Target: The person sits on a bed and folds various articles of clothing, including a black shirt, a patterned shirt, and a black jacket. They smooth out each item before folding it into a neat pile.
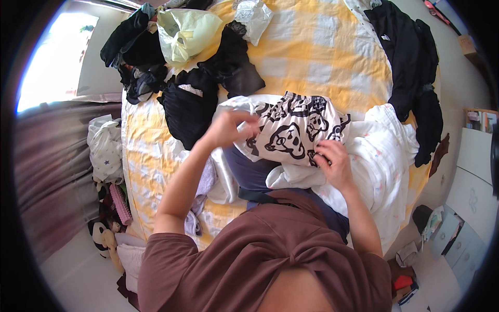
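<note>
White elastic-waist shorts [298, 128] with a black cartoon print lie spread over my lap, waistband pointing away from me. My left hand [234, 128], blurred, is at their left side with fingers apart; whether it touches the cloth is unclear. At the lower right hem, my right hand [334, 160] has thumb and fingertips on the fabric. White cloth shows beneath the shorts and around my legs. To the right, a white muslin cloth [376, 167] with small pale prints is heaped.
A yellow-and-white checked bedspread [288, 58] covers the bed. Black garments [191, 105] are piled ahead left, beside a pale yellow plastic bag [187, 35]. More black clothing [401, 58] lies along the right edge. A lilac cloth [204, 183] is by my left leg.
</note>
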Available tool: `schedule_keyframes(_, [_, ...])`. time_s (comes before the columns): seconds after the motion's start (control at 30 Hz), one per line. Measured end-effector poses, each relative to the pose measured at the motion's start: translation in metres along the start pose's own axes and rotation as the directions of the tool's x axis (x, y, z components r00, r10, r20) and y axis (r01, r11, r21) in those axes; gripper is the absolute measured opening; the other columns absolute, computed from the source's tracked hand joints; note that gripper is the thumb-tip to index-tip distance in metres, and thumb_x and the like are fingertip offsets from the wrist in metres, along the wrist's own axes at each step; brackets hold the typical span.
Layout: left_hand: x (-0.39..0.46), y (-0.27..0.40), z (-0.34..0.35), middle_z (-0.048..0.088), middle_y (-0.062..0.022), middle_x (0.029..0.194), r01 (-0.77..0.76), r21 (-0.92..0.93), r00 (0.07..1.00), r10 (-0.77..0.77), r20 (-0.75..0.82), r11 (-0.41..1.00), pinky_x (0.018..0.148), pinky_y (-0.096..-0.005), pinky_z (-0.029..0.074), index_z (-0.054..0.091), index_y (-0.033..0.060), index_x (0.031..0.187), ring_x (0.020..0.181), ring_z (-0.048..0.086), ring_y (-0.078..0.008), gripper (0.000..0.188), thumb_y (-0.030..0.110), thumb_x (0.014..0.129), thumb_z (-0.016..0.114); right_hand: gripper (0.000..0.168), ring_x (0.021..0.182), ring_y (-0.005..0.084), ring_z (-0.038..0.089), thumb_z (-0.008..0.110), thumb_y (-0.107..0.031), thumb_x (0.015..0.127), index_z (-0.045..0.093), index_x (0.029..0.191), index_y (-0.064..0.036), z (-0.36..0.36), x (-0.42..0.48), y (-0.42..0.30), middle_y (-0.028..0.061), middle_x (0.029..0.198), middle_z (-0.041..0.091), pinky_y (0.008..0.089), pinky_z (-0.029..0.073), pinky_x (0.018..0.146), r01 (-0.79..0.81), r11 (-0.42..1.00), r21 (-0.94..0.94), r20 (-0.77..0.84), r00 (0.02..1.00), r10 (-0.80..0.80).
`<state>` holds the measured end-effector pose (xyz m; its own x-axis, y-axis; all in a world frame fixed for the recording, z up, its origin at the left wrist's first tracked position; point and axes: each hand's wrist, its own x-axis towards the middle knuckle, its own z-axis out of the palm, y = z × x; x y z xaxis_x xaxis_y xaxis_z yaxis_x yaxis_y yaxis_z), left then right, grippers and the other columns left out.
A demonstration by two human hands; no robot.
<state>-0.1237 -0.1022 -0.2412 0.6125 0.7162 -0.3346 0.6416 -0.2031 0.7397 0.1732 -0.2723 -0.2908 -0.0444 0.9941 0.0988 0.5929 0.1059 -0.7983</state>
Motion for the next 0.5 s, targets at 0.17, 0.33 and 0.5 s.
schedule_keyframes(0.17, [0.094, -0.132, -0.014, 0.068, -0.0134, 0.1, 0.282, -0.272, 0.53, -0.385, -0.755, 0.92, 0.083, -0.0323, 0.05, 0.057, -0.0074, 0.121, 0.092, 0.064, -0.0187, 0.064, 0.039, 0.08, 0.074, 0.025, 0.099, 0.034, 0.059, 0.066, -0.019, 0.086, 0.064, 0.101, 0.001, -0.005, 0.057, 0.023, 0.0161, 0.103, 0.064, 0.0399, 0.046, 0.087, -0.064, 0.997, 0.039, -0.196, 0.978, 0.071])
schedule_keyframes(0.33, [0.158, -0.138, -0.007, 0.054, -0.0224, 0.128, 0.129, -0.786, 0.282, -0.782, -0.555, 0.605, 0.095, -0.0389, 0.046, 0.039, -0.0094, 0.135, 0.114, 0.056, -0.0314, 0.104, 0.048, 0.062, 0.086, 0.058, 0.109, 0.037, 0.057, 0.068, -0.039, 0.083, 0.056, 0.118, 0.006, 0.019, 0.093, 0.089, 0.0224, 0.111, 0.063, 0.0409, 0.045, 0.093, -0.407, 0.908, -0.095, -0.238, 0.896, 0.376])
schedule_keyframes(0.5, [0.207, -0.097, 0.002, 0.016, -0.022, 0.153, 0.642, -0.476, 0.275, -0.76, -0.589, 0.601, 0.111, -0.0536, 0.025, 0.012, 0.0077, 0.15, 0.14, 0.018, -0.0424, 0.126, 0.061, 0.056, 0.079, 0.075, 0.102, 0.034, 0.064, 0.074, -0.048, 0.073, 0.058, 0.115, 0.011, 0.031, 0.127, 0.122, 0.0275, 0.109, 0.064, 0.0394, 0.05, 0.087, -0.676, 0.736, 0.051, -0.045, 0.734, 0.677])
